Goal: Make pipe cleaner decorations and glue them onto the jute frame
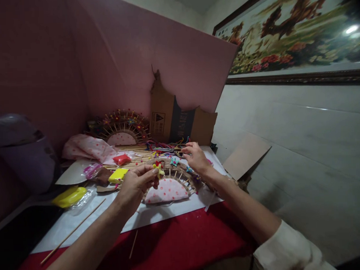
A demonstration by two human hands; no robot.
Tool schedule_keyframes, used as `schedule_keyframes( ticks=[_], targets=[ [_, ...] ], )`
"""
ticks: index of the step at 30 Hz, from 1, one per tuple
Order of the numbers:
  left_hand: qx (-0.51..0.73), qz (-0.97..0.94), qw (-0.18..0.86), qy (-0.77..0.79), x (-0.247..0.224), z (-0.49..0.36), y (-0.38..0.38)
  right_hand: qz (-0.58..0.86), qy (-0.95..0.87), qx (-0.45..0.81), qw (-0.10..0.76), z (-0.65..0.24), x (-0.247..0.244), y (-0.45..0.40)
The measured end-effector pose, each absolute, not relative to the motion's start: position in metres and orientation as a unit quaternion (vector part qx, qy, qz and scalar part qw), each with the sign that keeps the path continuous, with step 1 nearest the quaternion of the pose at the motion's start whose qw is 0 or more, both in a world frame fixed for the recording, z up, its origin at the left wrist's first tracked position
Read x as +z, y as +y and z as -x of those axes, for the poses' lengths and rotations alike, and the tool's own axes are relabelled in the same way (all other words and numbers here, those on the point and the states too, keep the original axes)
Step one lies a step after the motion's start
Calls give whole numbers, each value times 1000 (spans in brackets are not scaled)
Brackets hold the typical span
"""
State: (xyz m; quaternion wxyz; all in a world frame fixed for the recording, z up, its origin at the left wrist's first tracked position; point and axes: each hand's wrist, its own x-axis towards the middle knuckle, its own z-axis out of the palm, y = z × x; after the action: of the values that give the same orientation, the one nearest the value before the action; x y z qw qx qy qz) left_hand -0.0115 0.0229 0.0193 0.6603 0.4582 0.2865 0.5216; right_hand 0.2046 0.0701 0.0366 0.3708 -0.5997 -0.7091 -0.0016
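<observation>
White sleeve (290,247) nearest, 4 o'clock. Left hand (137,180) pinches yellow flower (160,170), at half-round craft's (167,191) 11 o'clock; craft's arch points 12, long axis roughly 9-to-3. Right hand (196,158) half-curled at craft's 2 o'clock, near scissors (168,150); can't tell if gripping anything.

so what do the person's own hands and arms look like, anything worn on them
The left hand and right hand are ungloved. A loose, off-white cloth sleeve covers the right arm from about the elbow up; its forearm is bare. No sleeve shows on the left arm.
</observation>
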Motion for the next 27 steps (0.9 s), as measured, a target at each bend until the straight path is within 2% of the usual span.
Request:
schedule_keyframes(
  ticks=[2,5,9,21,27],
  targets=[
    [515,-477,656,277,18,10,22,506,-737,90,439,-184,34,47],
    [512,-500,644,271,14,9,23,438,-731,200,483,-157,29,11],
    [507,-522,628,276,9,10,27,426,-726,182,509,-143,24,-10],
    [494,-571,569,326,5,10,26,360,-742,178,537,-146,8,-3],
    [464,-554,600,344,4,3,23,413,-655,334,537,-148,-2,2]
  ],
)
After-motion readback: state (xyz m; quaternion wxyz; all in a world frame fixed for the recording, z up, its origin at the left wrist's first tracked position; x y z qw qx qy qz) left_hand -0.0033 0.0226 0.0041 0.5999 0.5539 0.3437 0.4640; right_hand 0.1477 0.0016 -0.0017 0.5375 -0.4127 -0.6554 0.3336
